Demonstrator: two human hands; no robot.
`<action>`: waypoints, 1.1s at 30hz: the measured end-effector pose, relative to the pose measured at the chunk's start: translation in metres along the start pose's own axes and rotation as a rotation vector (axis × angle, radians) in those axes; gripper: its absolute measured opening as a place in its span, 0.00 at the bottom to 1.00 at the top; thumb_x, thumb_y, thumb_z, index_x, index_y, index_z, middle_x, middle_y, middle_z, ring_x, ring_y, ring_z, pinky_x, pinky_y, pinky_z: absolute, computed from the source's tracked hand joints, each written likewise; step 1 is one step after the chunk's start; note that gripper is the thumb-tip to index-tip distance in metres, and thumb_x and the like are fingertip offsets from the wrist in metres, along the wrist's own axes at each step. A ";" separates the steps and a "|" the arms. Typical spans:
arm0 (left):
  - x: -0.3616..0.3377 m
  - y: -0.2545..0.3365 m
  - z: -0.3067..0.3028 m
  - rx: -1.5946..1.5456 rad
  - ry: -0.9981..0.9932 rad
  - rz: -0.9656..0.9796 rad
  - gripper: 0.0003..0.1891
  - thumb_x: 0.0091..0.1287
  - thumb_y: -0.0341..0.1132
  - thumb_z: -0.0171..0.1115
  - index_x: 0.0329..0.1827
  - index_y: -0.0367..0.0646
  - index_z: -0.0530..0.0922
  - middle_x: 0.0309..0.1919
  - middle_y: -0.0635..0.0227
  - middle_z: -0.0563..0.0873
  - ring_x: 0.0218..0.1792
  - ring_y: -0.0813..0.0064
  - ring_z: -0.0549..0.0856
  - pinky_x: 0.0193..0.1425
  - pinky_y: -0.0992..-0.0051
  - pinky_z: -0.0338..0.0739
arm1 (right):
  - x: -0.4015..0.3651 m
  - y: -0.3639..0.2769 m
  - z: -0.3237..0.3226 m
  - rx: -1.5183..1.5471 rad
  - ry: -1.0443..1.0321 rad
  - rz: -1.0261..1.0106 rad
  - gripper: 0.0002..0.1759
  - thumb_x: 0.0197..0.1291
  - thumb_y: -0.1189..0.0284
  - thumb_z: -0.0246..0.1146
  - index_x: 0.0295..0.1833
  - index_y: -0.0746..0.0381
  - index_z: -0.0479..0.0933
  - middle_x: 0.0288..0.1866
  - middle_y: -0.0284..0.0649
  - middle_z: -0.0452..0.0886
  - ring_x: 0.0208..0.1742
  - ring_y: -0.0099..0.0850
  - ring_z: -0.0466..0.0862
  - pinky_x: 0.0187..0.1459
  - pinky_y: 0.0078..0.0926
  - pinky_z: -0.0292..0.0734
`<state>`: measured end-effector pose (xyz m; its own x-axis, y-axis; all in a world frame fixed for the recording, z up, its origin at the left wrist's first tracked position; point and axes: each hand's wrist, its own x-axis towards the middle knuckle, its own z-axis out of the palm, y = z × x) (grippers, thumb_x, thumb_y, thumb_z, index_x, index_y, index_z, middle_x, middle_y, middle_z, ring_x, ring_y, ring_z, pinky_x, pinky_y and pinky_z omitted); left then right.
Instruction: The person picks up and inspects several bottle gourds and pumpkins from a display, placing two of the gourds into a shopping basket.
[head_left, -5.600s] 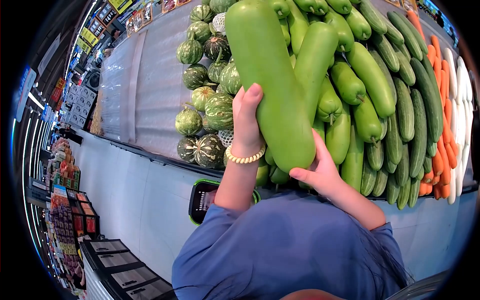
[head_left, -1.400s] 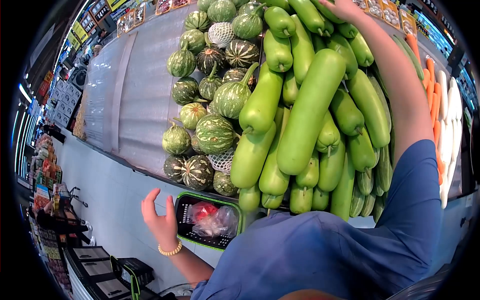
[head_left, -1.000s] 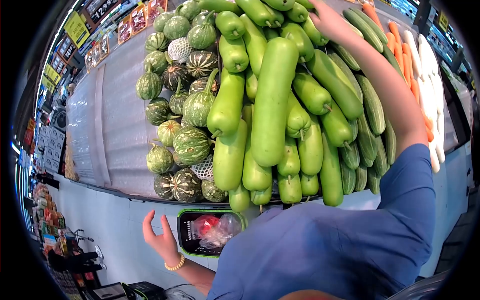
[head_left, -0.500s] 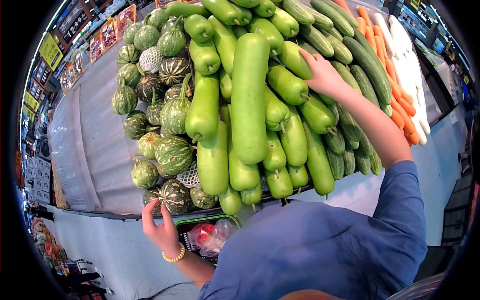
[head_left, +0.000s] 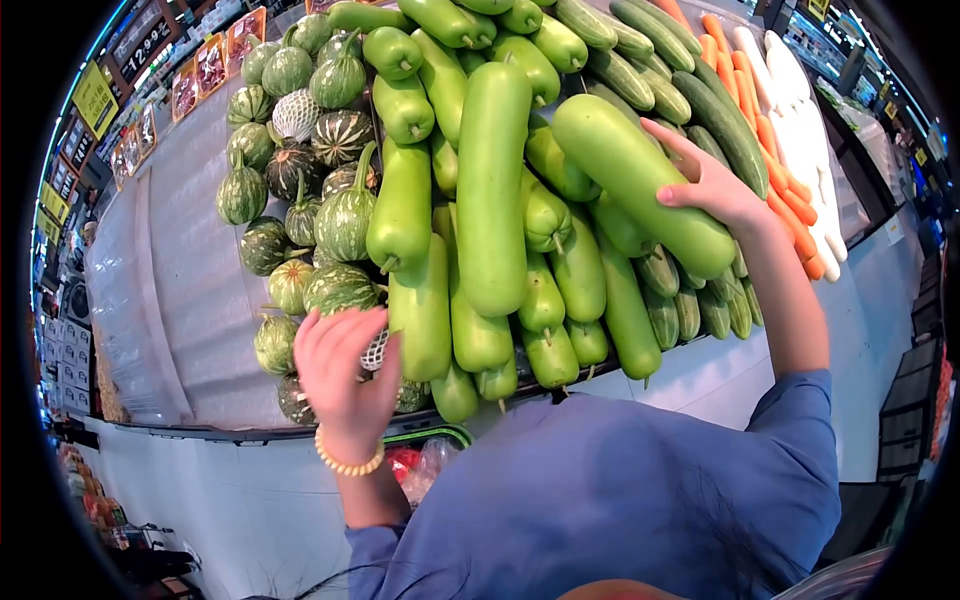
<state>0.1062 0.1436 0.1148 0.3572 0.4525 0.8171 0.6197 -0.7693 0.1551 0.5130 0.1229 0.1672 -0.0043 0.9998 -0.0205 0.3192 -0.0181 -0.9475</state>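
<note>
My right hand (head_left: pixel 706 185) is closed round a pale green bottle gourd (head_left: pixel 640 180), held tilted above the pile with its thumb on the near side. Beneath and beside it lie several more bottle gourds, including a long one (head_left: pixel 494 190) lying on top. My left hand (head_left: pixel 345 370), a little blurred, hovers over the small striped pumpkins (head_left: pixel 343 285) with its fingers stretched out and thumb apart, holding nothing. The hand covers some of the lower pumpkins. A beaded bracelet (head_left: pixel 350 462) circles the left wrist.
Right of the gourds lie cucumbers (head_left: pixel 725 120), carrots (head_left: pixel 790 215) and white radishes (head_left: pixel 800 130). A plastic-covered display surface (head_left: pixel 170 290) spans the left, with wrapped trays (head_left: pixel 212 65) beyond. A green-rimmed basket (head_left: pixel 455 432) holding bagged items stands below the display edge.
My right hand has lifted a bottle gourd off the pile and brought it nearer. My left hand has moved up and right over the lower pumpkins.
</note>
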 end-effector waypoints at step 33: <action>-0.063 0.012 -0.005 -1.809 -0.042 -0.508 0.50 0.43 0.58 0.75 0.63 0.36 0.63 0.54 0.54 0.76 0.56 0.58 0.78 0.62 0.55 0.72 | -0.213 0.364 0.149 -0.038 -0.330 0.166 0.15 0.58 0.70 0.65 0.49 0.66 0.76 0.44 0.36 0.81 0.44 0.23 0.79 0.49 0.22 0.73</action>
<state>0.0872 0.1040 0.0685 0.4329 0.7483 0.5026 -0.7210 -0.0473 0.6914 0.4888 -0.0986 -0.2213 -0.2527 0.9260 -0.2805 0.3764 -0.1730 -0.9102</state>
